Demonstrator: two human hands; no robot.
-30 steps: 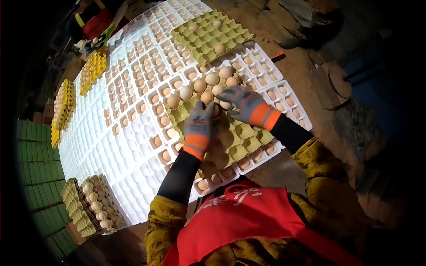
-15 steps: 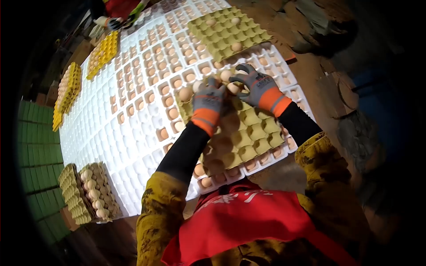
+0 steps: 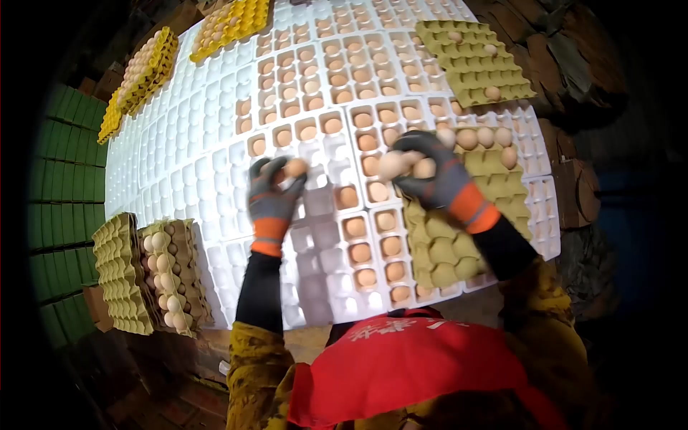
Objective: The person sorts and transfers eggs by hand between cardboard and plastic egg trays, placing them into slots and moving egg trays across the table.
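Note:
My left hand (image 3: 274, 193), in a grey and orange glove, is raised over the white foam trays (image 3: 215, 201). Its thumb and fingers close round a brown egg (image 3: 295, 168). Farther right, my right hand (image 3: 438, 175), gloved alike, grips pale eggs (image 3: 393, 165), at least two of them; its palm is hidden. It is at the left side of an olive pulp egg tray (image 3: 494, 179), which lies on top of the foam trays. Several eggs (image 3: 485, 137) sit along that tray's far end, while its nearer cups hold none.
Brown eggs (image 3: 360, 252) fill many foam pockets. Another pulp tray (image 3: 476, 68) with a few eggs lies at the far right. Yellow trays (image 3: 229, 29) of eggs stand at the far left. Upright pulp trays (image 3: 168, 272) with eggs are near left, beside green stacked crates (image 3: 75, 186).
Both hands have left the pulp tray's far eggs. My left hand has moved left over the foam trays with an egg; my right hand has come away leftward holding eggs. The camera view has shifted.

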